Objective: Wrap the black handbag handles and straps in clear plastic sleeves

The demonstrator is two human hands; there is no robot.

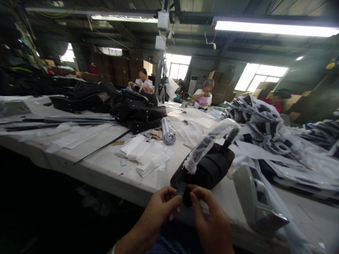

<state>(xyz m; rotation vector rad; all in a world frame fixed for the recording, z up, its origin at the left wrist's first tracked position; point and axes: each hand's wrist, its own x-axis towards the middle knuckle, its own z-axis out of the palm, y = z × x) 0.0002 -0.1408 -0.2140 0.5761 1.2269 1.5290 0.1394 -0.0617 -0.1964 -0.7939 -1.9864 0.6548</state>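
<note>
A black handbag (209, 165) lies at the table's front edge, its arched handle wrapped in clear plastic (202, 148). Just in front of it, both my hands meet at a dark strap end (182, 189) that hangs from the bag's near end. My left hand (161, 208) pinches this strap end between thumb and fingers from the left. On the other side my right hand (209, 215) pinches a black piece beside it, which seems to be part of the same strap. The exact join between the two is hidden by my fingers.
To the right stands a grey tape dispenser (258, 201), before a heap of plastic-wrapped bags (262, 120). White paper sheets (145, 155), a roll of clear film (168, 132) and stacked black bags (143, 113) lie leftward. Two people (203, 94) (143, 83) sit beyond the table.
</note>
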